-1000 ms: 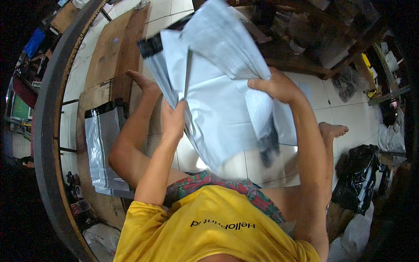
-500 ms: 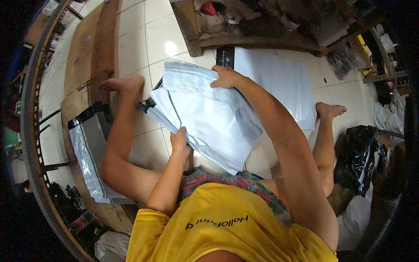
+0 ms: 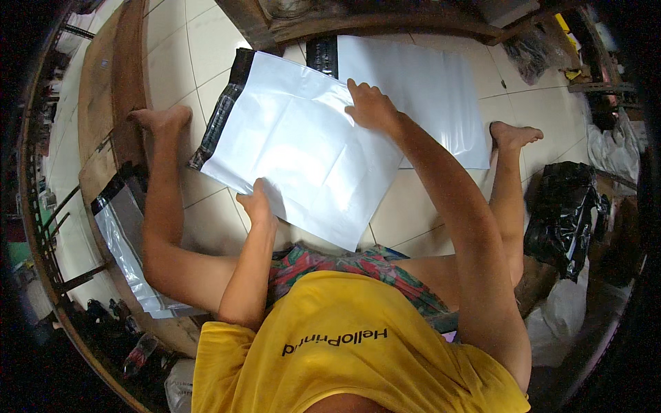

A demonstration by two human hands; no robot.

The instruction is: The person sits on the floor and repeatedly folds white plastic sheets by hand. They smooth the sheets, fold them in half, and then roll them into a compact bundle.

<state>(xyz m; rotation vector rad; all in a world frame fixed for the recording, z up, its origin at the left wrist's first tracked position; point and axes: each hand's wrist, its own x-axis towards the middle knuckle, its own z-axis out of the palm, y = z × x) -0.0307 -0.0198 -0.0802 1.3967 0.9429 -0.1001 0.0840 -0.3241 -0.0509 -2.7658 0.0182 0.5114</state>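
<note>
A stack of white plastic mailer bags (image 3: pixel 296 144) with black flap ends to the left lies flat between my legs, just above the tiled floor or on it; I cannot tell which. My left hand (image 3: pixel 256 205) is closed on its near edge, thumb on top. On the far right edge, my right hand (image 3: pixel 372 104) grips the same stack, its fingers bent over the rim. Partly beneath the held stack, at the far right, another pile of white mailer bags (image 3: pixel 420 89) rests on the floor, its black end showing.
Beyond the bags is a wooden bench (image 3: pixel 372 24). Along the left run a wooden plank (image 3: pixel 103 82) and a grey mailer pile (image 3: pixel 127 241). A black plastic bag (image 3: pixel 564 213) lies at the right, and a clear bottle (image 3: pixel 140 353) at the lower left.
The bag stack, bunched and folded over under my right hand before, is now spread out flat. Its black ends have come into view at the left. Both hands keep their hold.
</note>
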